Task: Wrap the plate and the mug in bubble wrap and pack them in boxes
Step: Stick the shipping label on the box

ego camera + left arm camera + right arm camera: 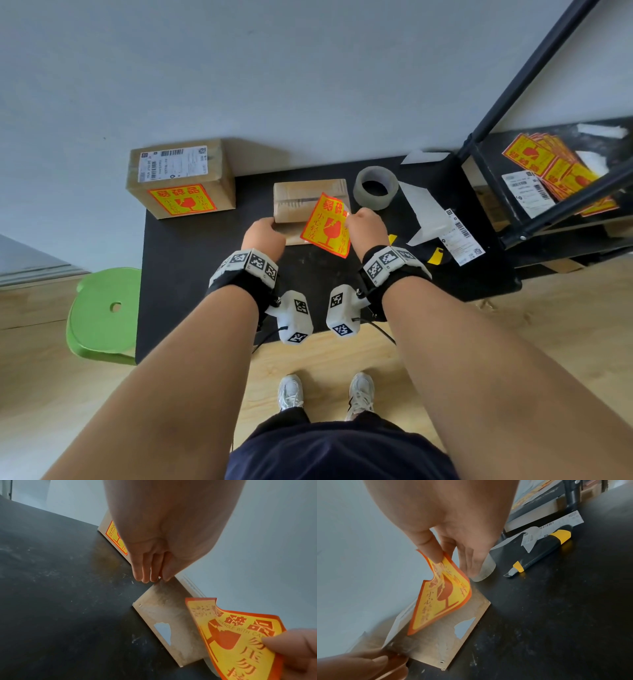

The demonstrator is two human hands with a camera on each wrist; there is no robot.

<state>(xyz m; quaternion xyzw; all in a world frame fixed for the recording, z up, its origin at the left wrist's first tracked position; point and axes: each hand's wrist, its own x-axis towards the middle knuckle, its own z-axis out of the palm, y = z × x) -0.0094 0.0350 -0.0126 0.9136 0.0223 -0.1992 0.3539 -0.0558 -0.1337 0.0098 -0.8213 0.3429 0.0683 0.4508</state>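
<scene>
A: Small box (301, 202), brown cardboard, sits closed on the black table (191, 274), its top seam under clear tape. Contents cannot be seen. Neither plate nor mug shows in any view.

B: And the second container?

A: Larger box (181, 178), also sealed cardboard, stands at the table's far left corner against the pale wall. It carries a white shipping label above a yellow-and-orange fragile sticker. Contents likewise hidden.

B: State of the hands?

A: Left hand (263, 234) rests at the small box's near left corner; the left wrist view shows its fingers (145, 566) held together, tips down on the cardboard edge, gripping nothing that I can make out. Right hand (366, 228) pinches the loose sticker (327, 226) by one corner between thumb and forefinger. The sticker curls away from the box, its lower edge meeting the cardboard.

B: Surface condition?

A: The box's near face is scuffed, with a patch of torn grey-white residue (464, 628). The sticker is glossy, with a glass symbol and red characters.

B: Other items?

A: Tape roll (376, 187), translucent, just right of the small box. Utility knife (539, 551), black and yellow, blade out, lies flat beside white backing papers (424, 212). A stack of matching stickers (555, 168) lies on the black shelf unit at right. A green stool (102, 315) stands left of the table.
</scene>
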